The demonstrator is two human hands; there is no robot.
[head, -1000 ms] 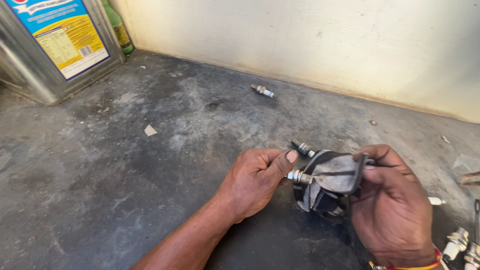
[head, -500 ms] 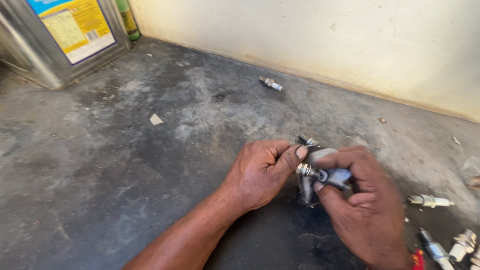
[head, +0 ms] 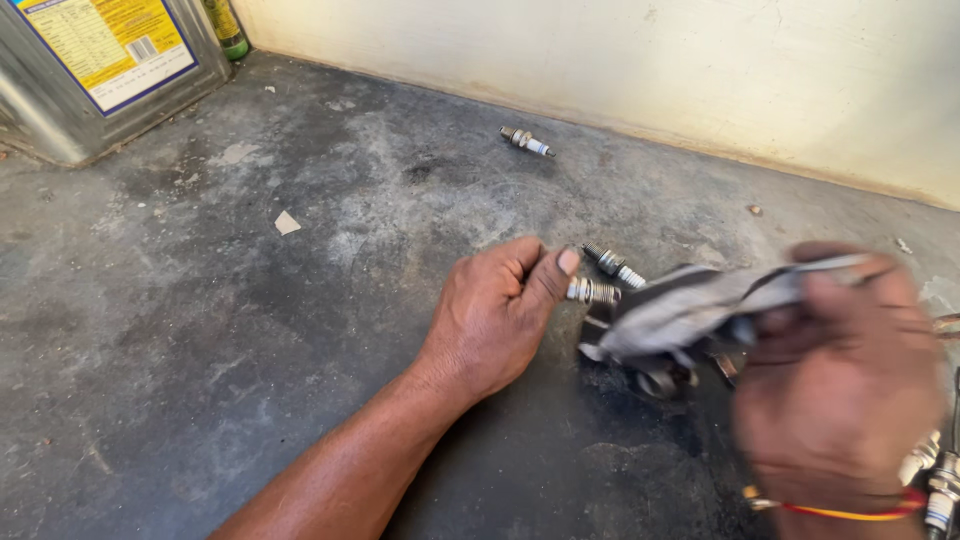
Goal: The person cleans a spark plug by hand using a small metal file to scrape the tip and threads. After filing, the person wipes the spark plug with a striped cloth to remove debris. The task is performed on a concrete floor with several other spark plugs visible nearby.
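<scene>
On floor, cloth (head: 690, 305) now off plug (head: 592, 291).

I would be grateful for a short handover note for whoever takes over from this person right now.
Left hand: closed on a spark plug, its metal end poking out past the thumb.
Right hand: blurred, gripping a grey rag just right of that plug.
Second spark plug lies on the concrete floor behind the hands; a third near the wall; more at the right edge.
Done: plug and rag both in hand.
Left: apparently wiping this plug, though how clean it is cannot be told.
</scene>
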